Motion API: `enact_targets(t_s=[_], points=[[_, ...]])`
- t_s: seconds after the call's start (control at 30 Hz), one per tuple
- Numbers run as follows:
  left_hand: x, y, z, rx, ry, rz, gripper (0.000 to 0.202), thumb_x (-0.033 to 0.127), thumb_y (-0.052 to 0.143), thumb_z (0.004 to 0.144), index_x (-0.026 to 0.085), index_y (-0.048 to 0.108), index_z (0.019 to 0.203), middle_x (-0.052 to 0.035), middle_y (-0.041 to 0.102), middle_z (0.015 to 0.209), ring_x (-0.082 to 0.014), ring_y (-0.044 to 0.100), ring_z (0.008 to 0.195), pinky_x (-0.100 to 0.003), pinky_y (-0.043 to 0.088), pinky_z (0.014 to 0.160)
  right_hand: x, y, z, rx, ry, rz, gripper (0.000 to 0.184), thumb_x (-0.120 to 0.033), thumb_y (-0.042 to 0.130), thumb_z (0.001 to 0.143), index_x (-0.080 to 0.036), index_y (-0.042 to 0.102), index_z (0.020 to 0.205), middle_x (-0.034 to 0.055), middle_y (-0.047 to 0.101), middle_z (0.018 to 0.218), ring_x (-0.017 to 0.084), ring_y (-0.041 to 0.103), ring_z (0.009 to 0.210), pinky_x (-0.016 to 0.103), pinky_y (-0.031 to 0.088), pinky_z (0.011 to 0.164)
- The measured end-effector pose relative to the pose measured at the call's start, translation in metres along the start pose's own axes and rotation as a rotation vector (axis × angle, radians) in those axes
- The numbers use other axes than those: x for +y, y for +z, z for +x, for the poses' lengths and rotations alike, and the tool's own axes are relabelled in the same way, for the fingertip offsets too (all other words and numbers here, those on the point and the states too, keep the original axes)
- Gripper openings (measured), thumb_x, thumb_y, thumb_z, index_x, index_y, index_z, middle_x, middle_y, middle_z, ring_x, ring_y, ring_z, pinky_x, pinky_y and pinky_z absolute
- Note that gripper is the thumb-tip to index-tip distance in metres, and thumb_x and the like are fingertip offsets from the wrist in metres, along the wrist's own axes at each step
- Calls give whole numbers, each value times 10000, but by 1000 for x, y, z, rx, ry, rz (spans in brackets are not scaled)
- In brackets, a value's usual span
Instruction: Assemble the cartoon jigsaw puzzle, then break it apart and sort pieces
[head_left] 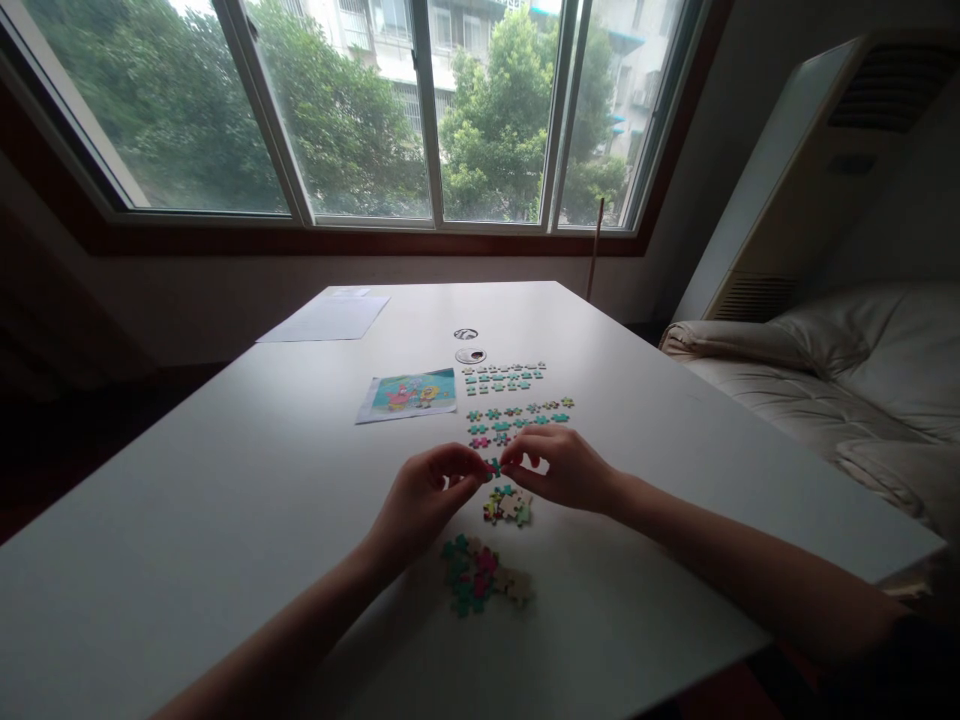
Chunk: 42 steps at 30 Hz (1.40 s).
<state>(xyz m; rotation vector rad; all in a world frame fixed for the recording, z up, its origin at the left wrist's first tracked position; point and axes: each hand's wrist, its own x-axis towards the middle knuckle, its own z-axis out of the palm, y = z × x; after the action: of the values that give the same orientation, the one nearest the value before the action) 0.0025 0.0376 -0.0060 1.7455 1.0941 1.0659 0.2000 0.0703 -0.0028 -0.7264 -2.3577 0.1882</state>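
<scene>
My left hand (435, 487) and my right hand (559, 465) meet over the middle of the white table. Between their pinched fingertips is a small jigsaw puzzle piece (493, 467), teal with some pink, gripped from both sides. Just beyond them lie rows of puzzle pieces (499, 427), spaced apart, in teal, yellow and pink. Below the fingers sits a small heap of pieces (510, 506), some showing their plain backs. Nearer to me is a larger loose pile (480, 575) of teal, pink and tan pieces. A printed cartoon picture (411, 394) lies left of the rows.
Two round flat items (470, 355) lie past the rows on the white table (225, 480). White paper sheets (330, 318) rest at the far left corner. A pale sofa (810, 390) stands along the right, with a window (360, 120) behind the table.
</scene>
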Motion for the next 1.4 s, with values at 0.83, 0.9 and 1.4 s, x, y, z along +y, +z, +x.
enact_targets(t_s=[0.83, 0.9, 1.4], points=[[-10, 0, -8, -218, 232, 614, 205, 252, 547, 778, 229, 623, 967, -51, 591, 960, -181, 557, 860, -307, 453, 766, 41, -35, 0, 250, -41, -323, 116, -255, 532, 816, -176, 616, 805, -6, 637, 692, 71, 524, 561, 222, 387, 614], [-10, 2, -9, -252, 250, 612, 233, 244, 540, 780, 228, 618, 998, -57, 582, 970, -181, 556, 865, -309, 456, 777, 40, -35, 1, 257, -50, -323, 113, -254, 532, 814, -177, 614, 802, -7, 639, 693, 70, 524, 555, 219, 388, 611], [-4, 6, -9, -309, 238, 646, 214, 203, 510, 786, 215, 629, 964, -59, 570, 942, -170, 560, 832, -283, 464, 755, 39, -34, 0, 256, -75, -329, 112, -251, 526, 812, -186, 616, 794, -9, 652, 685, 72, 532, 537, 223, 387, 609]])
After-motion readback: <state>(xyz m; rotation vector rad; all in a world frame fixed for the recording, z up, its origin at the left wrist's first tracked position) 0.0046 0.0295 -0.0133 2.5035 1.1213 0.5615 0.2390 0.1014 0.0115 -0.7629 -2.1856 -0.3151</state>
